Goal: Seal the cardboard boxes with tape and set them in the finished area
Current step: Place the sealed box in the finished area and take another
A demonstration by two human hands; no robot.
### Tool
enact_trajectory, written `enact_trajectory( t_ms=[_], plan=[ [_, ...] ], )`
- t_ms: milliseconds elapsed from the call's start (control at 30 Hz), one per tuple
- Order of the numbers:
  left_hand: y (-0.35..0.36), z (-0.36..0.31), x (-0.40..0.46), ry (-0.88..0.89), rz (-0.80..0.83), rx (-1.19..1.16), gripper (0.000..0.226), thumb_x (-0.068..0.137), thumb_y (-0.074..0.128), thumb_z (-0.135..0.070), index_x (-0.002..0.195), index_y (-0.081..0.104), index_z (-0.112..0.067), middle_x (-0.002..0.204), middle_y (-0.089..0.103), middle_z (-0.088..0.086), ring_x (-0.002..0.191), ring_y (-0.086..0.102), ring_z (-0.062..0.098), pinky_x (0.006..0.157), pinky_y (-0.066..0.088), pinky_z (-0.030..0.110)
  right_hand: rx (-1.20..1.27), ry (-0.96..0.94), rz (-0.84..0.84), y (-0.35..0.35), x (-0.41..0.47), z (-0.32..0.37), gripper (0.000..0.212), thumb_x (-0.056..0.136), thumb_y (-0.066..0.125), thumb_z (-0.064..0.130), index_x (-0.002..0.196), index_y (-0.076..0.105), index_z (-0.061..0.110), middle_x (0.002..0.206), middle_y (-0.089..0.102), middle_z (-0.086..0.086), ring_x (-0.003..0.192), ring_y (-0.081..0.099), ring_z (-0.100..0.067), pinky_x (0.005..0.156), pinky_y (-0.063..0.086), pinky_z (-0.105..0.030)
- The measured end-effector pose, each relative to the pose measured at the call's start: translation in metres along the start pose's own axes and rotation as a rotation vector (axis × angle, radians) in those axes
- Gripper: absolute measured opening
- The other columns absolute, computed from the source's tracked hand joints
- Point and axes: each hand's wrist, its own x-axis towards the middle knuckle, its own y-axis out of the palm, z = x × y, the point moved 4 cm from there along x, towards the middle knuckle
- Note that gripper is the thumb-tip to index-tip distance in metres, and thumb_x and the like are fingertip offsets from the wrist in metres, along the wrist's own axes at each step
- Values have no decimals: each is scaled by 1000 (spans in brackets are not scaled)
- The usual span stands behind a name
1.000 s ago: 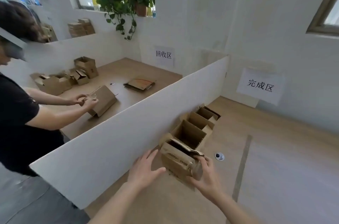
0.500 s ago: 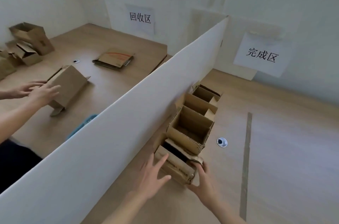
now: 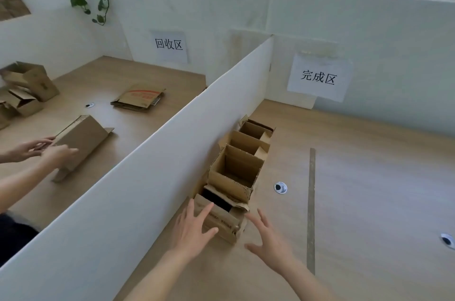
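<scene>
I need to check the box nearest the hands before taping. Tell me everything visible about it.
The nearest cardboard box is brown, creased and worn, with faint print on its near side. It stands on the wooden table at the near end of a row of open boxes along the white divider. Its top is open, the inside dark, the far flap crumpled and torn. No tape shows on it. The left hand lies spread against its near-left side; the right hand is open beside its right corner, apparently not touching.
</scene>
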Motion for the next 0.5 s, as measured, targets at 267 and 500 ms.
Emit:
enact_trajectory(
  t_ms=[267, 500],
  plan=[
    [-63, -168, -63, 211, -159, 147, 72, 94, 46, -68, 156, 20, -44, 167, 15, 1, 154, 13, 21, 123, 13, 41, -184, 75, -255, -163, -128, -32, 78, 94, 60, 57, 158, 19, 39, 168, 15, 9, 152, 24, -18, 121, 20, -34],
    [-76, -399, -181, 506, -269, 97, 80, 89, 54, -68, 157, 25, -35, 164, 24, 1, 152, 19, 19, 123, 18, 39, -278, 173, -525, -319, -329, -87, 81, 91, 55, 67, 159, 22, 37, 166, 23, 8, 153, 20, -16, 124, 16, -37]
  ],
)
